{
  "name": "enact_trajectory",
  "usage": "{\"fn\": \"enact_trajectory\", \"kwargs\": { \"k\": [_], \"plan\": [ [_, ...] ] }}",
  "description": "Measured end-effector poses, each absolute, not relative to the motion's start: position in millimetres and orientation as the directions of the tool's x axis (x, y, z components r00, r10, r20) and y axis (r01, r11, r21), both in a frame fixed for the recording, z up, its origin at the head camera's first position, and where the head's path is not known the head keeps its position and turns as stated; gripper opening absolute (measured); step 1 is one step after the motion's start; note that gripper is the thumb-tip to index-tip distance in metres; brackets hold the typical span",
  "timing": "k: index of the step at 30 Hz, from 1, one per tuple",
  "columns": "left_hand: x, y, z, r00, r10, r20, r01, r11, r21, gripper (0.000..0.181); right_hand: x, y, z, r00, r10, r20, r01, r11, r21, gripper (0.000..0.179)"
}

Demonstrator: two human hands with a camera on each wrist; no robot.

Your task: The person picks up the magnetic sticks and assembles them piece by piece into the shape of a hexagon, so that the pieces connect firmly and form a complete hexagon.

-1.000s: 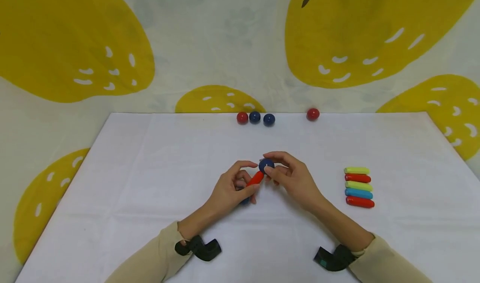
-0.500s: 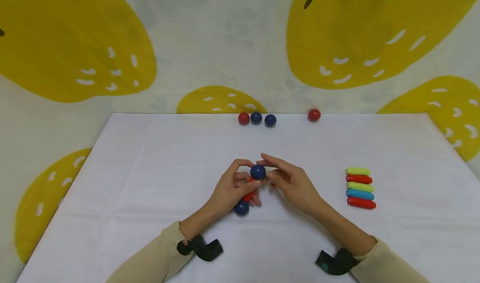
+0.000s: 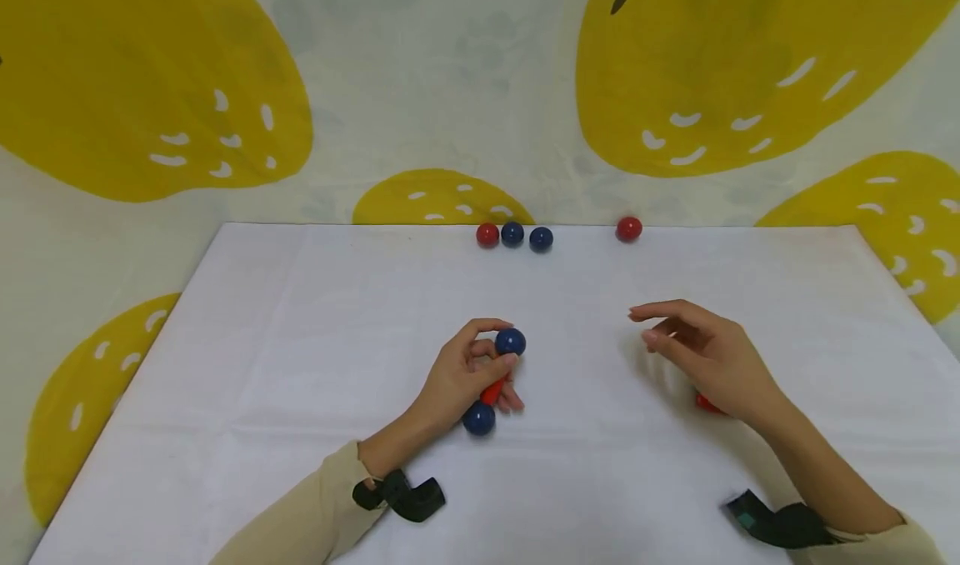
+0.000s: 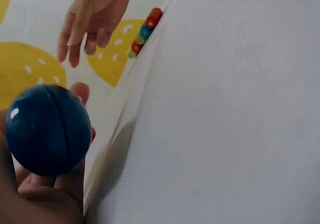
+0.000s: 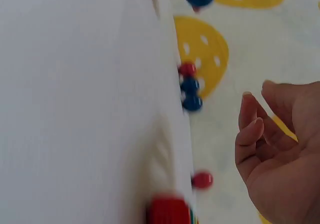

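My left hand (image 3: 457,373) grips a short red stick (image 3: 492,392) between thumb and fingers. A dark blue ball (image 3: 511,342) sits at the stick's upper end and another blue ball (image 3: 478,418) at its lower end. In the left wrist view, one blue ball (image 4: 47,129) looms large in front of the palm. My right hand (image 3: 712,361) hovers over the right part of the table, holding nothing, its fingers loosely bent. Beneath it, one red stick (image 3: 707,403) peeks out; the hand hides the others in the head view.
Along the table's far edge lie a red ball (image 3: 487,235), two blue balls (image 3: 512,233) and, farther right, another red ball (image 3: 629,229). The left wrist view shows the row of coloured sticks (image 4: 145,32). A white cloth (image 3: 300,340) covers the table.
My right hand has let go of the upper blue ball and moved right, over the row of sticks. The left hand keeps the stick, now turned more upright with both balls showing.
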State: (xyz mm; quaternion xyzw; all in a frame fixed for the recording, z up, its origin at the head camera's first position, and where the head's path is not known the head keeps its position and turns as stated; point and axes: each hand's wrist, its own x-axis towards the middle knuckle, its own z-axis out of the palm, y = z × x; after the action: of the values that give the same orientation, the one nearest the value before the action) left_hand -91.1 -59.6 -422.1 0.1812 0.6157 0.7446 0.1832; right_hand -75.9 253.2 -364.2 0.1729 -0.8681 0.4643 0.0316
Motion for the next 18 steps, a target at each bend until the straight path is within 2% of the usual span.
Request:
{"fn": "enact_trajectory", "kwargs": {
  "k": [9, 18],
  "plan": [
    [-85.4, -54.7, -420.7, -0.857, 0.515, 0.015, -0.099, -0.192, 0.976, 0.039, -79.8, 329.8, -378.9, -0.986, -0.124, 0.115, -0.169, 0.674, -0.719, 0.032],
    [-89.9, -57.0, -421.3, -0.841, 0.54, 0.012, -0.111, -0.193, 0.975, 0.039, -84.3, 368.6, -398.3, -0.996, -0.087, 0.022, -0.078, 0.718, -0.691, 0.032]
  ]
}}
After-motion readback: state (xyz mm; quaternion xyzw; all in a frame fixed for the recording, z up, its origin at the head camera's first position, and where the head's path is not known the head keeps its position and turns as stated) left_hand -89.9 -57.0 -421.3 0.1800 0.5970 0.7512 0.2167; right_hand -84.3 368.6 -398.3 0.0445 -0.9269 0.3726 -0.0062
